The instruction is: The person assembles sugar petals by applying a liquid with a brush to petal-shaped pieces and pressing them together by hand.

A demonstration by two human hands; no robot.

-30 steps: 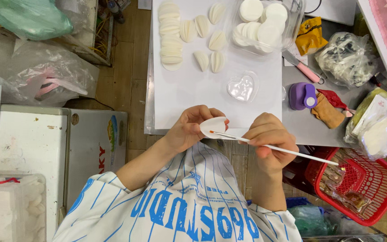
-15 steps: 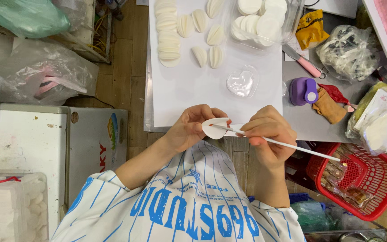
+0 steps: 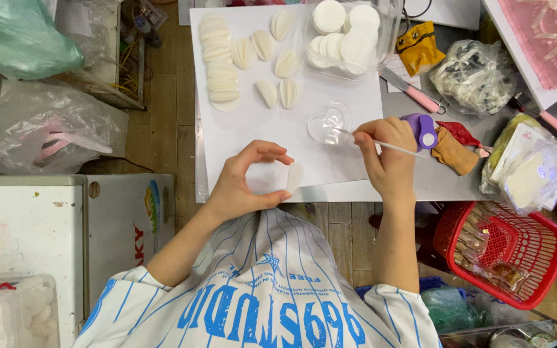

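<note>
My left hand pinches a white folded round pad between thumb and fingertip, over the near edge of a white sheet. My right hand holds a thin white stick whose tip reaches into a clear heart-shaped dish on the sheet. Several folded white pads lie in rows at the sheet's far left. A clear container of flat round white pads stands at the far right of the sheet.
A purple punch tool, pink-handled knife, brown cloth piece and plastic bags crowd the grey table to the right. A red basket sits below right. White boxes and bags stand at left.
Both hands have moved apart and up onto the sheet. The right hand swung the stick's tip away from the pad and into the heart-shaped dish. The left hand still holds the pad.
</note>
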